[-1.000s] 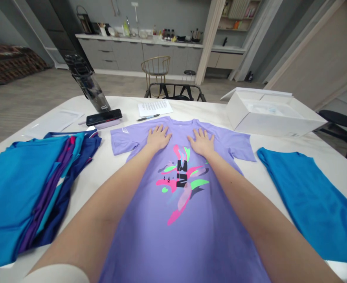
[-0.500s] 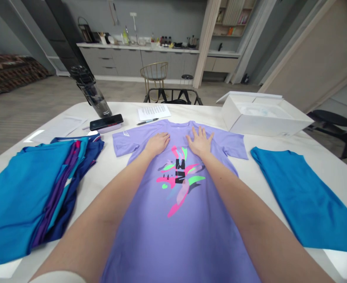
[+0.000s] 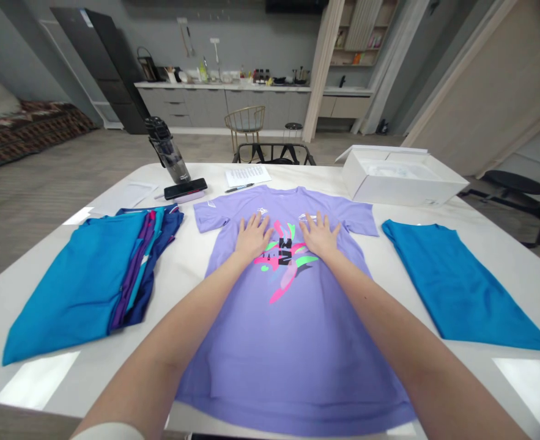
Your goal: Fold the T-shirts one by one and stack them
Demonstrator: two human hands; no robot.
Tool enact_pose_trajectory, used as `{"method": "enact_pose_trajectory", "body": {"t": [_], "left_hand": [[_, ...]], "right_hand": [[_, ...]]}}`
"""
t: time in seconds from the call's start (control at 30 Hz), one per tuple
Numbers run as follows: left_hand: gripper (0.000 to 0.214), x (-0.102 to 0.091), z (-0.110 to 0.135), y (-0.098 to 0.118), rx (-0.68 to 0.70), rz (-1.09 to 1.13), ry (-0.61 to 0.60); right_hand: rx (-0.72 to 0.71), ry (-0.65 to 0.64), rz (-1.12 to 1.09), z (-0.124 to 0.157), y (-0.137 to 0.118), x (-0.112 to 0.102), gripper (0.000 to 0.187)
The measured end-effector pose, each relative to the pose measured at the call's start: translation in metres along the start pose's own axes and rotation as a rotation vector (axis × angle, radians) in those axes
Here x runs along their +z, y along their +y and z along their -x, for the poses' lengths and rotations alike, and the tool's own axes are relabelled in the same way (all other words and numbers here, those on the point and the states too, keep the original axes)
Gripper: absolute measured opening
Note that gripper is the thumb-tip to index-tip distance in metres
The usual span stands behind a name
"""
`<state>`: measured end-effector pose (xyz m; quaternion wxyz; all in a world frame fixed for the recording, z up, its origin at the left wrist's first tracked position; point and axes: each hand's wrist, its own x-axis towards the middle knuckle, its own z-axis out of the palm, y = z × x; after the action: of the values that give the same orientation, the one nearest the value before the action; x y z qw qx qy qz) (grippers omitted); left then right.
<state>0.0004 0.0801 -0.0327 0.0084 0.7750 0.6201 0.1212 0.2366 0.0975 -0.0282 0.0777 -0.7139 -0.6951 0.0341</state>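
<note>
A purple short-sleeved T-shirt (image 3: 288,342) lies spread on the white table (image 3: 173,287), its collar toward the far side and its hem near me. Its chest bears a pink, green and black print, with small white marks above. My left hand (image 3: 254,237) rests on the shirt's chest, left of the print, fingers extended. Across from it, my right hand (image 3: 320,237) lies palm down to the right of the print, fingers spread. Neither hand grips the cloth. Parts of the print are hidden under my hands.
Left, several folded garments (image 3: 81,269) are piled; right, a folded blue garment (image 3: 462,281) lies flat. A white box (image 3: 402,183) stands at the back right. Toward the back left are a water bottle (image 3: 172,159), a phone (image 3: 186,189), a pen (image 3: 240,188) and a printed sheet (image 3: 249,176).
Both hands have slid down the shirt toward me, from near the collar to beside the print, uncovering small white chest marks. The view has shifted, so the hem now shows.
</note>
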Motion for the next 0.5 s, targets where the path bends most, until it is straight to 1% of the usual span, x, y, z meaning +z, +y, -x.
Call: {"method": "enact_pose_trajectory", "body": {"t": [0.07,0.1,0.13,0.27,0.37,0.5], "left_hand": [[0.060,-0.004,0.012,0.004,0.011,-0.007,0.014],[0.060,-0.006,0.019,0.006,0.013,-0.009,0.017],[0.061,-0.008,0.025,0.009,0.015,-0.009,0.016],[0.059,-0.015,0.055,0.024,0.058,0.001,-0.010],[0.059,-0.019,0.075,0.033,0.074,-0.003,-0.006],[0.059,-0.021,0.094,0.038,0.114,-0.012,0.034]], "right_hand": [[-0.008,0.063,0.002,0.018,0.002,-0.001,0.070],[-0.008,0.074,0.000,0.026,0.003,0.000,0.069],[-0.003,0.063,-0.004,0.033,0.005,0.001,0.069],[0.009,-0.050,0.005,0.057,0.011,0.004,0.071],[-0.002,-0.057,0.036,0.069,0.015,0.004,0.078],[-0.007,-0.054,0.046,0.080,0.018,0.001,0.083]]}}
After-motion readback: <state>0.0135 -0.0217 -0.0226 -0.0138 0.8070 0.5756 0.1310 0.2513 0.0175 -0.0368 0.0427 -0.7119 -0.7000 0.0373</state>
